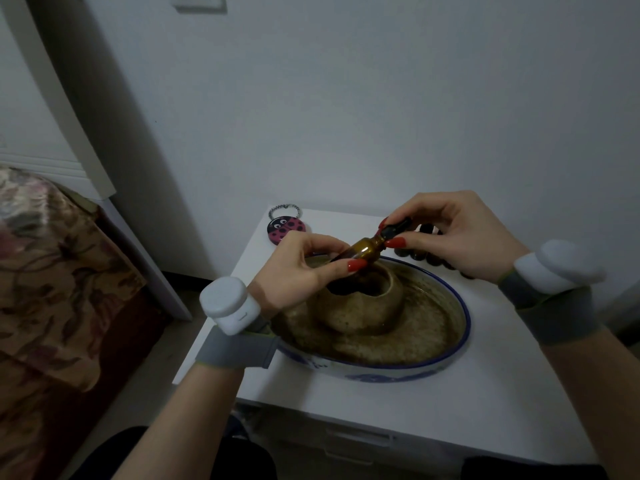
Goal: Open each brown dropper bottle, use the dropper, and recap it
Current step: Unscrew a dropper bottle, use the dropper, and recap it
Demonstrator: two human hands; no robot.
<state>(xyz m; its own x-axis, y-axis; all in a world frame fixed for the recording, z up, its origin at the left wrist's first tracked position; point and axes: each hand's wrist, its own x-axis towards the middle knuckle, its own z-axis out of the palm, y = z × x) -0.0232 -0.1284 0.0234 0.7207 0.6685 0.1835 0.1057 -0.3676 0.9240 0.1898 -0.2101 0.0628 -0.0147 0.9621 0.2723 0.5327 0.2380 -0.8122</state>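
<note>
Gripping the smooth amber glass dropper bottle point(363, 251) round its body, the left hand point(298, 271) holds it tilted above a round, brown-stained ceramic bowl point(433, 362) with a blue rim. The right hand point(460, 233) pinches its ribbed black cap point(394, 227); more dark bottles point(429, 256) stand behind, a glossy ladybird keyring point(284, 227) far left on the white table point(485, 410).

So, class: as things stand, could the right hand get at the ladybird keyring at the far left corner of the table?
Probably not directly. The right hand pinches the dropper cap, and the left hand, holding the brown bottle, lies between it and the ladybird keyring.
</note>
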